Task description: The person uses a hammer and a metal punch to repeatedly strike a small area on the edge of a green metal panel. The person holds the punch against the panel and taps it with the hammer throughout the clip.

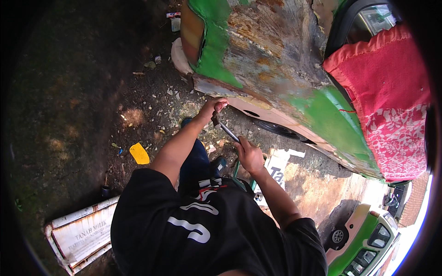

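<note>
My right hand (251, 156) is wrapped round the grip of a hammer (227, 131) with a grey metal shaft. Its head lies close against my left hand (215, 108), which is closed at the lower edge of a vehicle body (271, 60). Whatever the left fingers pinch, if anything, is hidden or too small to make out. The body side above is green paint around bare, rusty, scraped metal. Along its bottom runs a beige strip (262, 112), with a dark tyre (282, 129) partly showing beneath.
A red patterned cloth (391, 101) hangs over the vehicle at right. Small debris and a yellow piece (139, 153) lie on the dirt ground. A rusty-framed white sign (85, 232) is at lower left. Another green and beige vehicle (363, 239) stands at lower right.
</note>
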`<state>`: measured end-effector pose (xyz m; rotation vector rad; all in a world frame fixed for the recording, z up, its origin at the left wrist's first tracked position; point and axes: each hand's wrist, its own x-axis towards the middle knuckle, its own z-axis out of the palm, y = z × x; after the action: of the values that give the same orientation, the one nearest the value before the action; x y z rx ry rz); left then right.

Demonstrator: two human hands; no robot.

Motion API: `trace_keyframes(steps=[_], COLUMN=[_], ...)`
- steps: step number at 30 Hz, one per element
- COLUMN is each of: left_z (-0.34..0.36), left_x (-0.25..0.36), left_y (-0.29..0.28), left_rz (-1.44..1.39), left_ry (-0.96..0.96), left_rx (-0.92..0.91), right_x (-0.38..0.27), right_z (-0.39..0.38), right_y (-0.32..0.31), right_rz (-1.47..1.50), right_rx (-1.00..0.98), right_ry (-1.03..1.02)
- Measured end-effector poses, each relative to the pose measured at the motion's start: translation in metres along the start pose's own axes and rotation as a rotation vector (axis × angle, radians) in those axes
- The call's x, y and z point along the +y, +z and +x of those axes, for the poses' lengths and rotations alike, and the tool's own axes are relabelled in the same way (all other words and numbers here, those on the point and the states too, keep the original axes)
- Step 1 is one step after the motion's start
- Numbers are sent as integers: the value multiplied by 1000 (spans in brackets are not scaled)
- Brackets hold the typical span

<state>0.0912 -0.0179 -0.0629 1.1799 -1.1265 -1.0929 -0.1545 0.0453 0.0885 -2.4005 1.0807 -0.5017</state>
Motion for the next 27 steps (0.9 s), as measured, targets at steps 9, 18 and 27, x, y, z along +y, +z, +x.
trace_keyframes(steps=[9, 18, 27], left_z=[2, -6, -19], left_x=[7, -21, 5], left_y=[4, -6, 8], left_rz=[141, 404, 342], left_ry=[53, -106, 222], left_rx=[-65, -40, 28], right_x=[-6, 6, 9], right_z=[4, 9, -16], right_y=[-11, -8, -26], right_rz=[39, 67, 200], right_rx=[-29, -26, 55], right_ry=[120, 247, 251])
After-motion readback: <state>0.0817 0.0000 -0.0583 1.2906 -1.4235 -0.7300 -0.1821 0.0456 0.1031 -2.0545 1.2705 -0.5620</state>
